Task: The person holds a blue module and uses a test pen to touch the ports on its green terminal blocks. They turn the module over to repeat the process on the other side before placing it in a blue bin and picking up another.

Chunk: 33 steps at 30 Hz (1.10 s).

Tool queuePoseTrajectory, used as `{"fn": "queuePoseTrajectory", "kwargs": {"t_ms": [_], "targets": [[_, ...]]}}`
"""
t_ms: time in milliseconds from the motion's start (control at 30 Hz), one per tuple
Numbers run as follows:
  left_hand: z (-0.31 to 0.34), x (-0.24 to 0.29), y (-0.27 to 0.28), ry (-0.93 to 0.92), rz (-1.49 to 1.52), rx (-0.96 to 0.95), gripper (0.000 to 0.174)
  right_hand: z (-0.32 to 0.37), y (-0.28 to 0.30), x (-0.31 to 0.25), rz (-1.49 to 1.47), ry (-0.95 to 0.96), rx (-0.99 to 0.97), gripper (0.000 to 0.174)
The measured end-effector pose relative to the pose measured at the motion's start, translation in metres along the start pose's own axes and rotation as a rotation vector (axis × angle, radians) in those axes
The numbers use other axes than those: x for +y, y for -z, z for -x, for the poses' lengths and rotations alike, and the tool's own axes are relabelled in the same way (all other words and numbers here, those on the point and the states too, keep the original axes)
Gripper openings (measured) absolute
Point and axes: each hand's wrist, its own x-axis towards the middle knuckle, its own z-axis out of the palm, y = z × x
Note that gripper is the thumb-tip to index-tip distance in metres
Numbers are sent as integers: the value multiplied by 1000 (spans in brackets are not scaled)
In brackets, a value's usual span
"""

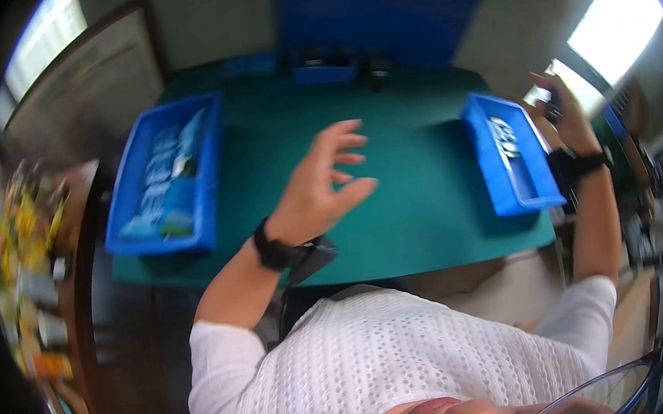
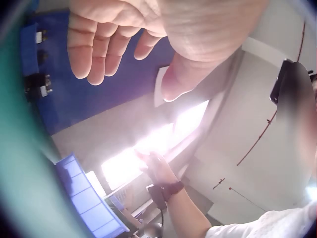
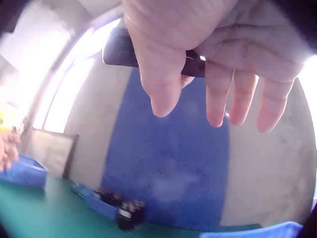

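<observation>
My left hand (image 1: 318, 184) is raised over the green table (image 1: 397, 233), between two blue bins. Its fingers are loosely bent and nothing is in it; the left wrist view shows the bare palm and thumb. Farther right, my right hand (image 1: 572, 119) is up beside the outer edge of the right blue bin (image 1: 489, 162). Between its thumb and index finger it pinches a dark, flat, smooth-edged object (image 3: 119, 49), partly hidden behind the thumb. The other fingers (image 3: 215, 101) hang straight down. White items (image 1: 503, 137) lie inside the right bin.
At the table's left stands a larger blue bin (image 1: 215, 178) with several blue-and-white packets (image 1: 159, 171). A small blue box (image 1: 324, 74) with dark items sits at the back edge, near a blue panel (image 1: 385, 13). Cluttered shelving (image 1: 28, 257) is at far left.
</observation>
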Motion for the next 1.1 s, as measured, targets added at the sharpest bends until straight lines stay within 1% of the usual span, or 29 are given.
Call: {"fn": "queuePoseTrajectory", "kwargs": {"t_ms": [33, 67, 100, 167, 200, 267, 300, 333, 367, 400, 433, 500, 533, 600, 633, 667, 767, 800, 900, 1000, 1100], "targets": [[5, 14, 1, -30, -50, -43, 67, -3, 5, -15, -59, 89, 6, 33], [11, 24, 0, -72, -78, -43, 65, -5, 9, -46, 34, 194, 8, 31], [17, 34, 3, -113, -106, -53, 62, -5, 7, -62, -102, 210, 25, 27], [30, 56, 22, -163, -275, -37, 59, -8, 4, -92, -374, 252, 53, 20], [33, 68, 30, -190, -354, -46, 57, -6, 0, -105, -493, 281, 52, 20], [37, 87, 63, -193, -483, 99, 51, 0, -15, -131, -712, 325, 80, 23], [38, 94, 82, -134, -501, 159, 49, 0, -24, -132, -869, 328, 57, 25], [37, 94, 105, -134, -577, 215, 47, 1, -35, -130, -1024, 328, 36, 27], [37, 93, 128, -80, -604, 252, 46, 3, -47, -129, -1178, 324, 17, 29], [38, 95, 151, -7, -706, 242, 46, 5, -58, -132, -1263, 281, 13, 35], [41, 89, 177, 48, -841, 201, 46, 9, -70, -135, -1413, 210, 4, 36], [54, 72, 209, 226, -889, 170, 48, 14, -96, -134, -1443, 182, 24, 34], [60, 63, 218, 333, -908, 162, 48, 14, -108, -132, -1526, 184, -9, 33], [67, 51, 221, 609, -1097, 5, 51, 17, -126, -130, -1544, 71, -20, 31], [70, 48, 215, 680, -1087, -20, 53, 19, -134, -131, -1549, 16, -27, 30], [72, 42, 213, 717, -1110, -71, 56, 20, -141, -134, -1514, 6, -23, 28], [74, 15, 214, 772, -1125, -124, 63, 20, -162, -131, -1490, -64, -47, 28], [70, 20, 208, 861, -1107, -127, 67, 20, -166, -132, -1468, -86, -44, 28], [66, 18, 206, 887, -1052, -118, 69, 20, -180, -131, -1512, -124, -75, 29], [64, 20, 208, 913, -967, -112, 75, 23, -194, -127, -1547, -171, -113, 27], [66, 27, 208, 913, -878, -45, 75, 25, -206, -121, -1581, -217, -143, 25]]}}
